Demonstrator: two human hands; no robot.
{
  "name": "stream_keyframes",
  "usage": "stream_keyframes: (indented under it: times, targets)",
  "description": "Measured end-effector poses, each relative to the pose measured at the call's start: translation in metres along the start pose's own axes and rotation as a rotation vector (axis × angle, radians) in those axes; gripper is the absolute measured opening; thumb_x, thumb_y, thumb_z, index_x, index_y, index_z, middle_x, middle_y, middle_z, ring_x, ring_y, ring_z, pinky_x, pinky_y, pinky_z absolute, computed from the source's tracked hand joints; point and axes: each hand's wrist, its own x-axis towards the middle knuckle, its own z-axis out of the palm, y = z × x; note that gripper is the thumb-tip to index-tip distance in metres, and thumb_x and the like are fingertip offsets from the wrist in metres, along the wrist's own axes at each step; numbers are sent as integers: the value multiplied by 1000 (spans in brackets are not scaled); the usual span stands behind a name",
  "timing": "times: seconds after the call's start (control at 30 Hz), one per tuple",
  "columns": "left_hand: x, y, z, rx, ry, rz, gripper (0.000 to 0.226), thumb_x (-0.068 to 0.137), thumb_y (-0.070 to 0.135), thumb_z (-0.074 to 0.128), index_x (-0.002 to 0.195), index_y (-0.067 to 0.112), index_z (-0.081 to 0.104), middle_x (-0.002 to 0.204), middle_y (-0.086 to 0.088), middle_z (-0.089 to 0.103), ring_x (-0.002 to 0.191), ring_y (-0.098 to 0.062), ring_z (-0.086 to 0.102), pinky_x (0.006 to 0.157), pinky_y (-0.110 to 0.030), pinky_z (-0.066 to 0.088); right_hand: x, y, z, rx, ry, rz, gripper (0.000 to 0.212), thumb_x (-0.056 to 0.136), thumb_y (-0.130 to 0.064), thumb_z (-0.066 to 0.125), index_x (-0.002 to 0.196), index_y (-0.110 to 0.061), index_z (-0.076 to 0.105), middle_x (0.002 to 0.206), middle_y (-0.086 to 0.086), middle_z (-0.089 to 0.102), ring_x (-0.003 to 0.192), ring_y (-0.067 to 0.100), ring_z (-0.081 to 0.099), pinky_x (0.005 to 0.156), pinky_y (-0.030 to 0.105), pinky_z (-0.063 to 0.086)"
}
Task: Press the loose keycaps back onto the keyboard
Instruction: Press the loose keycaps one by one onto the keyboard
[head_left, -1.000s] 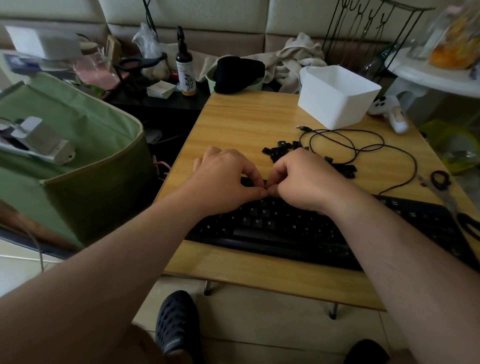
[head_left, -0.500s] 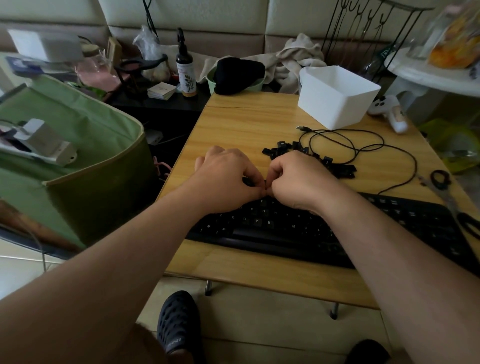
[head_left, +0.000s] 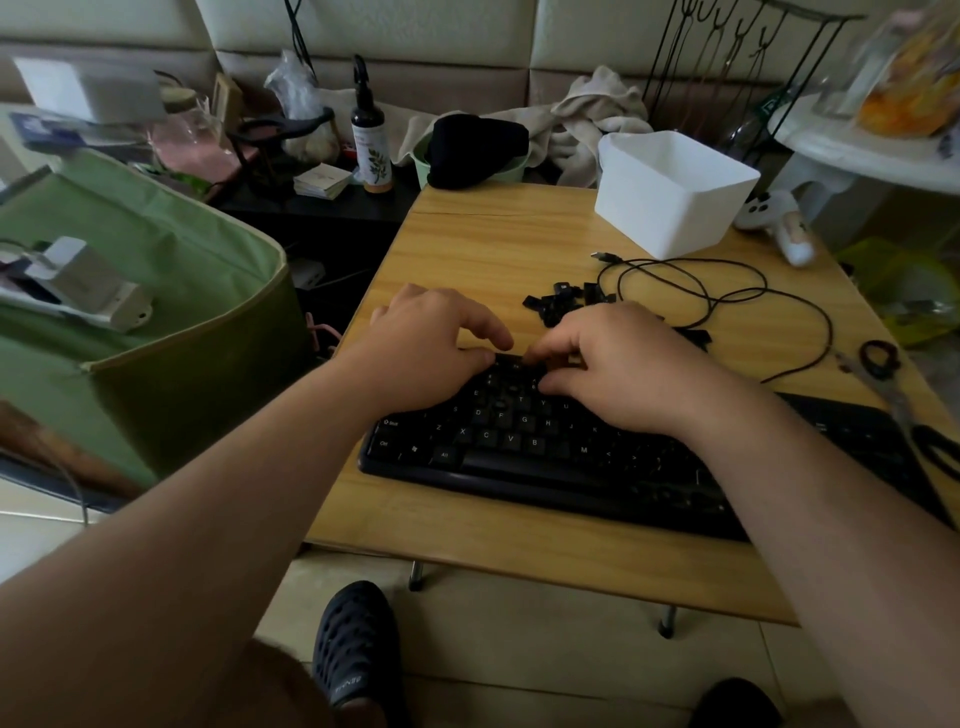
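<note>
A black keyboard (head_left: 524, 447) lies across the near part of the wooden table (head_left: 498, 244). My left hand (head_left: 431, 353) and my right hand (head_left: 623, 364) rest over its upper rows, fingertips almost meeting. Between them a black keycap (head_left: 513, 360) sits on the top row. My left thumb tip touches its left end and my right index fingertip presses on its right end. A pile of several loose black keycaps (head_left: 558, 304) lies on the table just beyond my right hand, partly hidden by it.
A black cable (head_left: 727, 296) loops over the table right of the pile. A white bin (head_left: 670, 192) stands at the back right, scissors (head_left: 883, 364) at the right edge. A green fabric box (head_left: 156, 312) sits left of the table. My shoe (head_left: 356, 644) is below.
My two hands, pressed fingertip to fingertip before, have drawn slightly apart, and the keycap on the top row now shows between them.
</note>
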Motion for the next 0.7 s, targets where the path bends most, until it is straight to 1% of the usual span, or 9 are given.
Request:
stream_keyframes:
  times: [0.1, 0.2, 0.27, 0.33, 0.4, 0.5, 0.57, 0.63, 0.7]
  targets:
    - [-1, 1, 1, -2, 11, 6, 19, 97, 41, 65, 109, 56, 68, 129, 14, 63, 137, -20, 37, 114, -54, 34, 0, -3, 6, -42, 26, -27, 23, 93, -37, 75, 116, -37, 76, 104, -12, 68, 101, 11, 60, 83, 28, 45]
    - [-3, 4, 2, -5, -9, 9, 21, 99, 37, 62, 114, 51, 69, 116, 14, 62, 136, -20, 38, 113, -52, 36, 6, -4, 11, -87, -8, -84, 27, 94, -28, 74, 115, -43, 76, 97, -16, 58, 99, 11, 55, 86, 28, 44]
    - [-5, 6, 3, -10, -13, 8, 23, 100, 35, 61, 115, 50, 69, 111, 14, 59, 136, -20, 39, 113, -52, 37, 10, -2, 11, -120, -37, -100, 32, 94, -20, 73, 113, -45, 76, 103, -14, 62, 105, 14, 59, 93, 33, 50]
    - [-6, 6, 4, -10, -10, 10, 23, 100, 35, 61, 115, 51, 69, 115, 14, 62, 135, -20, 40, 112, -52, 37, 12, 1, 9, -138, -53, -109, 37, 94, -14, 71, 112, -45, 76, 106, -14, 64, 106, 14, 60, 95, 37, 52]
    - [-7, 6, 4, -9, -9, 8, 22, 101, 36, 61, 114, 51, 69, 121, 12, 65, 135, -21, 40, 112, -52, 37, 13, 2, 6, -139, -53, -133, 34, 93, -15, 73, 110, -45, 77, 102, -16, 63, 102, 11, 60, 93, 37, 53]
    - [-8, 6, 3, -5, -10, 5, 21, 101, 36, 61, 114, 51, 69, 120, 11, 65, 135, -21, 40, 113, -52, 36, 15, 2, 3, -148, -62, -185, 31, 91, -19, 76, 108, -45, 77, 98, -17, 62, 96, 9, 61, 89, 37, 54]
    - [-8, 7, 1, -2, -16, 4, 22, 102, 36, 60, 115, 51, 69, 110, 15, 61, 135, -20, 41, 112, -50, 37, 16, 2, 0, -213, -88, -236, 29, 93, -22, 75, 111, -43, 76, 100, -15, 63, 98, 11, 60, 88, 38, 54]
    - [-9, 9, 1, 0, -28, -6, 23, 102, 35, 60, 117, 50, 69, 95, 20, 49, 133, -20, 41, 112, -48, 36, 18, 1, -4, -296, -115, -305, 26, 94, -26, 72, 114, -42, 75, 102, -15, 62, 102, 11, 58, 88, 37, 53]
    - [-8, 9, 1, 12, -33, 4, 23, 102, 36, 59, 117, 51, 69, 98, 18, 50, 134, -20, 40, 112, -48, 36, 19, 0, -7, -353, -132, -377, 25, 95, -28, 71, 116, -41, 75, 102, -16, 63, 103, 11, 59, 88, 37, 53]
